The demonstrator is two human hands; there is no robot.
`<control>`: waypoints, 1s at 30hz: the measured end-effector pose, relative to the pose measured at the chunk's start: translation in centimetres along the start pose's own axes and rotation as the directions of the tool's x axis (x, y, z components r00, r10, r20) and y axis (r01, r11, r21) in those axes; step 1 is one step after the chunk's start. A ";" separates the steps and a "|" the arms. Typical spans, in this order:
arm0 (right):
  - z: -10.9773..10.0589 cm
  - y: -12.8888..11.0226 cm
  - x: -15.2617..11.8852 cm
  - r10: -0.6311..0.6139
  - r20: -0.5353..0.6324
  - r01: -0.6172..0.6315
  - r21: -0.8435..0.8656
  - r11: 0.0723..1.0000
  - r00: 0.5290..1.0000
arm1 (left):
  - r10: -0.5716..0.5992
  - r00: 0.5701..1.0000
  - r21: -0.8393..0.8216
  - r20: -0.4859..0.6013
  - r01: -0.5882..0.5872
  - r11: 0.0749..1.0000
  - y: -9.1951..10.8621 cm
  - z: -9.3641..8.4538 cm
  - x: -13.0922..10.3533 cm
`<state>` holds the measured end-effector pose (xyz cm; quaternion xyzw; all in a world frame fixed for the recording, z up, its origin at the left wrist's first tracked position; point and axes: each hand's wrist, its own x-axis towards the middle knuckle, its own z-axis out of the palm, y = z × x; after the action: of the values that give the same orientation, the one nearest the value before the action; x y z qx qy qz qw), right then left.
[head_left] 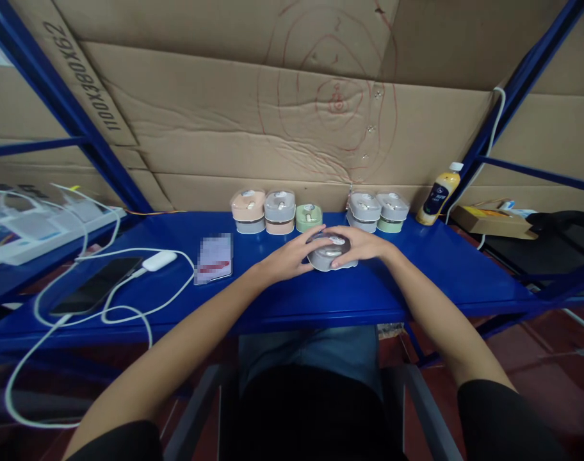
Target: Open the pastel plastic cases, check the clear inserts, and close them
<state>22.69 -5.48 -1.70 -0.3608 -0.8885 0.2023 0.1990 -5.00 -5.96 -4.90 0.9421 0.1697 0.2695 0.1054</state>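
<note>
A small grey box (326, 259) with a clear lid and rounded corners rests on the blue table (273, 301), near its middle. My left hand (294, 255) curves around its left side, with the fingers reaching over the top. From the right, my right hand (362, 244) grips the same box, its thumb across the front of the lid. Just behind my hands sits a green box (309, 218) of the same kind. Parts of the grey box are hidden under my fingers.
Stacked boxes in peach and grey (248, 210) stand left of the green one; more stacked boxes (364, 212) stand to the right. A yellow drink bottle (438, 197) is at the back right. A phone (214, 258), a dark phone (97, 285) and white cables (129, 314) lie left.
</note>
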 end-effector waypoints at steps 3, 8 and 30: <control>1.6 -1.2 0.1 0.038 -0.089 -0.051 -0.149 0.988 0.995 | -0.155 0.987 -0.063 0.043 0.157 0.986 -0.2 -0.1 -0.1; 3.1 -2.6 0.7 0.081 -0.136 -0.105 -0.184 0.977 0.987 | -0.306 0.952 -0.112 0.016 0.305 0.946 -0.6 -0.4 -0.4; -2.4 2.4 -1.6 0.329 -0.374 -0.373 -0.050 0.926 0.867 | -0.360 0.932 0.016 -0.043 0.361 0.932 -2.0 -1.5 -0.6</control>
<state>26.28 -4.56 -1.19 -0.5586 -0.7670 0.1116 0.2953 -6.89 -4.15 -4.51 0.8906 0.3450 0.2619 0.1388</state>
